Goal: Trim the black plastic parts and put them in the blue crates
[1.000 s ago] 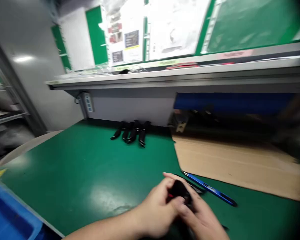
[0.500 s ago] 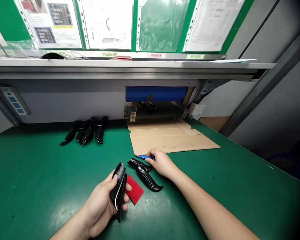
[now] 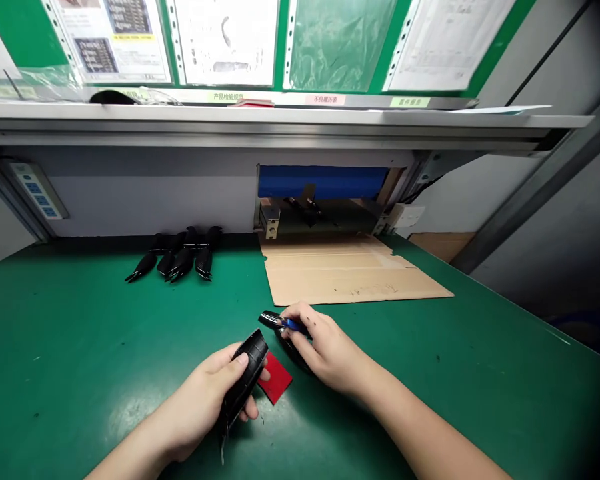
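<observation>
My left hand (image 3: 203, 393) grips a curved black plastic shell part (image 3: 251, 365), thumb on its ribbed inner face and fingers behind it. The part tilts, its lower tip pointing toward me. My right hand (image 3: 333, 347) pinches a slim blue pen-like tool (image 3: 292, 325), whose front end points left; the exact kind is unclear. Beneath that hand lie two ridged black pieces, a rear one (image 3: 269, 319) and a nearer one (image 3: 293, 353), both partly covered by the fingers. A flat red square (image 3: 279, 381) rests on the green table beside my left fingertips.
Several black parts (image 3: 180, 260) lie in a group at the back left of the green table (image 3: 80, 333). A cardboard sheet (image 3: 330, 280) runs out from an opening below a blue panel (image 3: 323, 181). A shelf (image 3: 280, 117) spans the back, and a power strip (image 3: 39, 191) is at left.
My right hand has lifted the blue tool off the table by the cardboard's edge and brought it nearer to me. My left hand has turned the black shell part, tilting its top rightward. The view shifted slightly.
</observation>
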Demonstrator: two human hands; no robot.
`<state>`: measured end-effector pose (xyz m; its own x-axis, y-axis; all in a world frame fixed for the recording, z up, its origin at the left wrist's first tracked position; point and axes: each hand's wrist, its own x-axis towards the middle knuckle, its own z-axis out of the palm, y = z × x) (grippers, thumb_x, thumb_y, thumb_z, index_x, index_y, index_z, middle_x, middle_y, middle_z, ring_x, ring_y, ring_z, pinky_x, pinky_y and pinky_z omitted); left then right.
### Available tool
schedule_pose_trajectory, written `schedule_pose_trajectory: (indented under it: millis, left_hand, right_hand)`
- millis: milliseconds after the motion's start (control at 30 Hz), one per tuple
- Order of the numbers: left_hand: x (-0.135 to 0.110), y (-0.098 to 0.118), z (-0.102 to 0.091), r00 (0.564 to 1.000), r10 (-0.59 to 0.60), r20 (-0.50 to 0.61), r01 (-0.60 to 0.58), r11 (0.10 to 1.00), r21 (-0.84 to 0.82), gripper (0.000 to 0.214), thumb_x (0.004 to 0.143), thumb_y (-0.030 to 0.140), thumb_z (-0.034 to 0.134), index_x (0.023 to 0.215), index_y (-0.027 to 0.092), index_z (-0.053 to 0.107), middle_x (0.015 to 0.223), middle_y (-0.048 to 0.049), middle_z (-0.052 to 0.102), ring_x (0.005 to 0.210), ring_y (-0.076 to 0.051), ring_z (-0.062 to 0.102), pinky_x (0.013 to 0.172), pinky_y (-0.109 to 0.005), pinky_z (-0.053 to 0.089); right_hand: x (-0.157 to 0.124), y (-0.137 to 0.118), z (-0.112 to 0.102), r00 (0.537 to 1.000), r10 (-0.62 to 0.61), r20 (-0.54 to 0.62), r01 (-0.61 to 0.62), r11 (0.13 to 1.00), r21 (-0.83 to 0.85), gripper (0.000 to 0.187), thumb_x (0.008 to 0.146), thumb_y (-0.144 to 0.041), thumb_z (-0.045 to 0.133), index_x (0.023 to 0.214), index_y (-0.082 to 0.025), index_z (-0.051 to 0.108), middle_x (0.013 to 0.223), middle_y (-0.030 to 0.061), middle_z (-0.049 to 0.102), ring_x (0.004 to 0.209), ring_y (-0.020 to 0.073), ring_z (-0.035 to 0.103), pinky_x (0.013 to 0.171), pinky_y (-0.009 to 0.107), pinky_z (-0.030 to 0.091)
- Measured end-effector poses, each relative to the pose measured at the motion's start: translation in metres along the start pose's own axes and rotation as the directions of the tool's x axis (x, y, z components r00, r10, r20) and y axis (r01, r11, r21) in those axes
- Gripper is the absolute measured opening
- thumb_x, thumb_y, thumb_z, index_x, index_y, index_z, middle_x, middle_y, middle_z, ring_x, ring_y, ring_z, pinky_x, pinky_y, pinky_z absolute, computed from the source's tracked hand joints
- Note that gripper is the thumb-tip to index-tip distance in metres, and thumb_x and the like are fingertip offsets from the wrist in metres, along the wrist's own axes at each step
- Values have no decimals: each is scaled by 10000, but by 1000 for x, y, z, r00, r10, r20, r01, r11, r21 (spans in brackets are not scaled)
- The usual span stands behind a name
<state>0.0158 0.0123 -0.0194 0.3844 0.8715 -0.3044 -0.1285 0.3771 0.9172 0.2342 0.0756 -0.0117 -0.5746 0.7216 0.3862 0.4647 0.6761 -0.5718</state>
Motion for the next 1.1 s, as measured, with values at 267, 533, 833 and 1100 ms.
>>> schedule_pose_trajectory:
  millis: [267, 533, 833, 1100]
  left_hand:
    - [-12, 12, 2, 999, -54, 5, 51, 967, 250, 365, 912, 484, 425, 1017, 174, 586, 960, -78, 634, 577, -113, 549, 506, -207, 313]
    - [-15, 18, 7, 998, -56, 17, 44, 909, 415, 358, 921, 489, 387, 980, 194, 581, 944, -33, 611, 536, -86, 482, 500, -188, 380]
    - [-14, 16, 5, 999, -41, 17, 27, 863, 505, 303, 929, 440, 378, 897, 192, 547, 756, 16, 528, 540, -99, 458, 508, -201, 374]
    - [-12, 10, 0, 999, -34, 13, 19, 805, 593, 314, 932, 451, 361, 908, 192, 538, 779, 16, 546, 557, -110, 475, 517, -212, 386]
  right_hand:
    - [-2, -13, 4, 988, -86, 127, 126, 925, -359, 435, 957, -588, 396, 1126, -218, 549, 908, 55, 533, 824, 216, 460, 751, 341, 359]
    - [0, -8, 13, 984, -135, 117, 178, 820, -545, 724, 902, -712, 103, 903, -211, 626, 815, 60, 512, 747, 211, 414, 666, 325, 262]
    - [-1, -2, 18, 975, -190, 118, 223, 819, -529, 674, 970, -633, 114, 758, -198, 583, 687, 36, 511, 664, 183, 392, 601, 315, 190]
    - [-4, 2, 25, 972, -144, 184, 223, 804, -551, 417, 959, -557, 439, 760, -212, 562, 675, 4, 542, 671, 177, 450, 589, 296, 179]
